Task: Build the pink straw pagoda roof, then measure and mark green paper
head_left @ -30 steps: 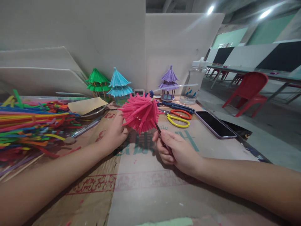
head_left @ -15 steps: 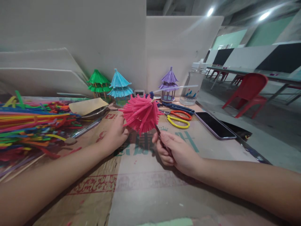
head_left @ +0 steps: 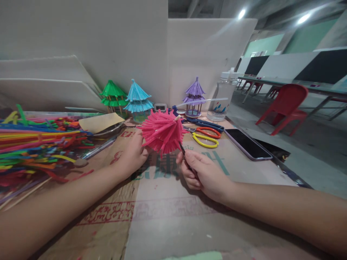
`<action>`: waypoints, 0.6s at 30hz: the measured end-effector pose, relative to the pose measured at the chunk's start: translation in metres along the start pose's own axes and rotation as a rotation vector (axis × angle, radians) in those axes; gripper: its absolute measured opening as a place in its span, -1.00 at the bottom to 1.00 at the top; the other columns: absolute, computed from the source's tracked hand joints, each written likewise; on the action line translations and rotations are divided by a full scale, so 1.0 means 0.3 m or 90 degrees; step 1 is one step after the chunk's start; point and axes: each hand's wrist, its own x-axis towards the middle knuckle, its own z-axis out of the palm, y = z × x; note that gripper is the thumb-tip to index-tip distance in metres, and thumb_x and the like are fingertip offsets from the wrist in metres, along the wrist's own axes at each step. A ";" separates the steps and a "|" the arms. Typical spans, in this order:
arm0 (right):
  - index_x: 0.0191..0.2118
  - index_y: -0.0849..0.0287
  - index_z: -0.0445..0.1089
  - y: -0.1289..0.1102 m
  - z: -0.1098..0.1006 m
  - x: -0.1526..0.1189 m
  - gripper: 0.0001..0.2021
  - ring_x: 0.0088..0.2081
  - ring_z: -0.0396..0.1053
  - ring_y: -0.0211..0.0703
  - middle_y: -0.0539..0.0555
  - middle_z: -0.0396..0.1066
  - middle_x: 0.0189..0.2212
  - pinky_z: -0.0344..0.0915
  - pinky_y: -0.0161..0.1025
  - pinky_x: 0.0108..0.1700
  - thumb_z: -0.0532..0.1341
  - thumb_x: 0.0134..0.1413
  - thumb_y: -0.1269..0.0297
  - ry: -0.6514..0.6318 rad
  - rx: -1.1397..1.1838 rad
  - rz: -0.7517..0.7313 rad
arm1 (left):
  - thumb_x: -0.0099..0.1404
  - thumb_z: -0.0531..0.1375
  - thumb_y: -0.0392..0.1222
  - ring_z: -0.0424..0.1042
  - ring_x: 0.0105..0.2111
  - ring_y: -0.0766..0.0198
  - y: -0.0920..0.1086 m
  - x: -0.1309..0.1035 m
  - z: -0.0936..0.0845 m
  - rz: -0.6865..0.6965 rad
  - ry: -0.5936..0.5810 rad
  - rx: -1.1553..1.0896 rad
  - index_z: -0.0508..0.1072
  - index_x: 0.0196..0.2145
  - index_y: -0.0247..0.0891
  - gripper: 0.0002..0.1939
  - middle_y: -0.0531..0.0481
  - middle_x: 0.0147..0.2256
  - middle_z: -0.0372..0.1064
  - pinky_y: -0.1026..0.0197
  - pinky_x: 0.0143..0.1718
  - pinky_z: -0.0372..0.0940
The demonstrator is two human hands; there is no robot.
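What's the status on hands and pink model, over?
Left hand holding pink model tilted, fingers partly hidden. Right hand gripping dark tool, tip at model's edge. Scissors beyond, clear of both hands.

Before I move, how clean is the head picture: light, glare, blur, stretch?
Head view: dim overall; a ceiling light flares, its streak crossing the white panel; soft shadow beneath the right hand; strips at the left edge smeared; forearms look stretched; pink roof fairly clear, but hiding fingers of the left hand.
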 end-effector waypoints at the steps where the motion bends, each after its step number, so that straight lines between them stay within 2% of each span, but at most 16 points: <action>1: -0.29 0.16 0.27 0.001 0.001 0.000 -0.65 -0.74 -0.14 -0.49 -0.22 0.07 -0.68 -0.18 -0.48 -0.70 0.23 0.17 -0.06 -0.003 0.001 0.003 | 0.16 0.08 -0.40 0.35 0.05 -0.03 0.002 0.000 0.000 -0.006 -0.003 -0.005 0.34 -0.13 -0.28 -0.71 -0.23 -0.06 0.35 -0.14 0.10 0.29; 6: -0.27 0.16 0.28 0.005 0.001 -0.004 -0.64 -0.74 -0.13 -0.48 -0.21 0.07 -0.67 -0.17 -0.47 -0.70 0.23 0.17 -0.08 -0.014 0.003 0.010 | 0.17 0.09 -0.39 0.36 0.04 0.02 0.009 0.000 -0.001 -0.031 -0.009 -0.015 0.32 -0.10 -0.25 -0.69 -0.19 -0.05 0.35 -0.09 0.12 0.29; 13: -0.28 0.16 0.28 0.005 -0.006 0.000 -0.66 -0.74 -0.13 -0.48 -0.21 0.07 -0.67 -0.18 -0.47 -0.70 0.22 0.19 -0.05 -0.003 0.007 -0.001 | 0.17 0.09 -0.39 0.35 0.05 -0.03 0.004 0.001 -0.003 -0.019 -0.016 -0.005 0.33 -0.16 -0.25 -0.74 -0.22 -0.06 0.36 -0.12 0.11 0.30; 18: -0.28 0.16 0.28 0.006 -0.003 0.002 -0.66 -0.74 -0.13 -0.49 -0.22 0.07 -0.68 -0.18 -0.47 -0.70 0.22 0.19 -0.06 -0.001 0.007 0.006 | 0.17 0.08 -0.40 0.37 0.02 0.00 0.014 0.004 -0.005 -0.015 -0.004 -0.015 0.34 -0.14 -0.27 -0.72 -0.21 -0.06 0.36 -0.08 0.10 0.31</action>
